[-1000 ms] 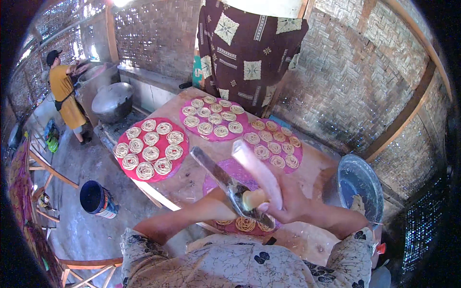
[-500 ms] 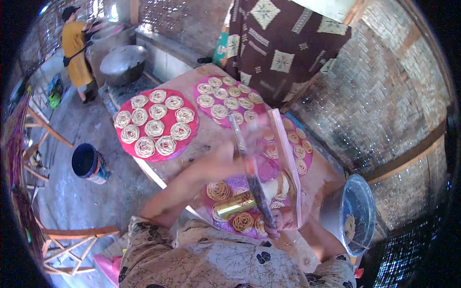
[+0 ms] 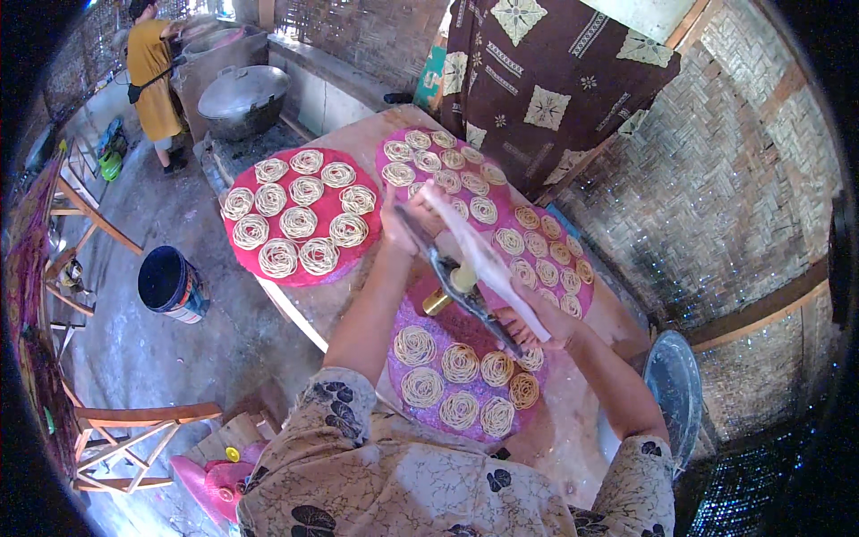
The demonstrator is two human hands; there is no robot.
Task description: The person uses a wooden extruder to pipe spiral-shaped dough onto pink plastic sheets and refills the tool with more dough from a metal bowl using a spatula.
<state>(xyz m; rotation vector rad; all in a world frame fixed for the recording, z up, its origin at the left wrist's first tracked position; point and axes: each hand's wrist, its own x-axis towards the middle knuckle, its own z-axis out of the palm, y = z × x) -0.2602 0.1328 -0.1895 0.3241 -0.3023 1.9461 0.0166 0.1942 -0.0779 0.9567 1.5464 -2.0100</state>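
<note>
Both my hands are wrapped round a hand-operated noodle press [image 3: 437, 302] with a brass cylinder. My left hand [image 3: 403, 225] grips the far left end of its bars. On the near right end is my right hand [image 3: 542, 320], also closed round the bars. A dark bar and a pale bar slant side by side between the hands. The press is tilted over a purple mat [image 3: 523, 421], where several coiled noodle nests [image 3: 460, 364] lie in rows. Bars and forearms hide the far part of this mat. Whether noodle strands hang from the cylinder is hidden.
A red mat [image 3: 327, 208] with noodle nests lies on the table's left; more purple mats of nests [image 3: 483, 210] lie beyond. A metal basin [image 3: 673, 358] stands at right, a dark bucket [image 3: 172, 285] on the floor at left. A co-worker [image 3: 150, 67] stands near a large pot [image 3: 242, 94].
My left hand, blurred before, now grips the bars clearly. The press has swung from near upright to a slant, and my right hand has moved away from me. More nests on the near mat show.
</note>
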